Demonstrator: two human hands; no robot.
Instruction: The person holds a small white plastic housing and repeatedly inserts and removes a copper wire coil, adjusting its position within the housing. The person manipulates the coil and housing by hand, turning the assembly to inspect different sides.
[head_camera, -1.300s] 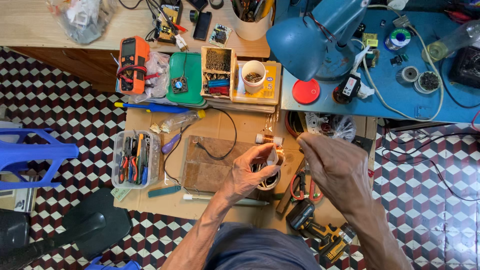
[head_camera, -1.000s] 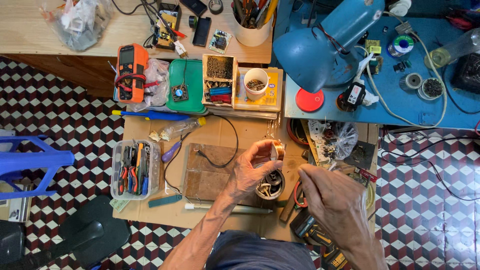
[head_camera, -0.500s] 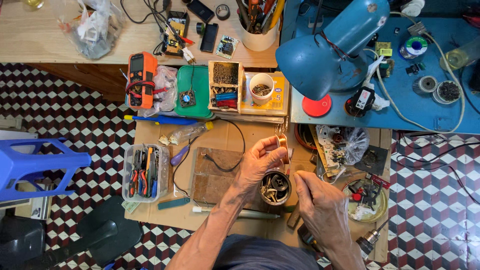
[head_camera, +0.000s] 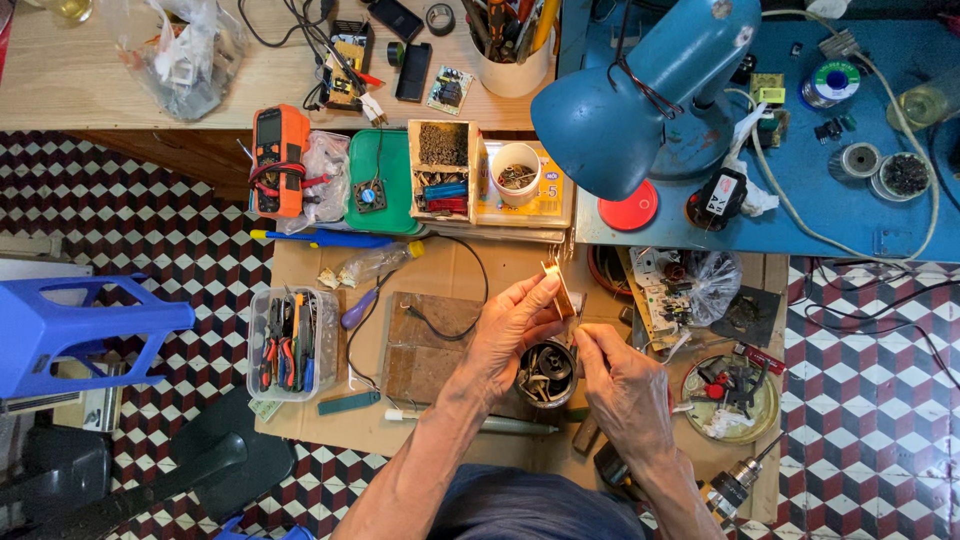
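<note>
My left hand (head_camera: 510, 335) holds a small brass-coloured metal piece (head_camera: 558, 287) upright between thumb and fingers, above a round dark motor-like part (head_camera: 546, 373) with windings. That round part sits on the cardboard-covered work surface (head_camera: 440, 270) between my hands. My right hand (head_camera: 625, 385) is beside it on the right, fingertips pinched near the lower end of the brass piece and touching the rim of the round part. Whether it grips anything is hidden by the fingers.
A blue desk lamp (head_camera: 640, 95) overhangs the bench at the top. An orange multimeter (head_camera: 278, 160), a green tray (head_camera: 380, 182), a wooden parts box (head_camera: 441, 170) and a white cup (head_camera: 516, 170) line the back. A clear box of pliers (head_camera: 290, 343) stands left, a drill (head_camera: 735, 485) lower right, a blue stool (head_camera: 80, 330) far left.
Both hands have closed in over the round part. The right hand dropped from above right to its side, and the left hand lifted the brass piece upright.
</note>
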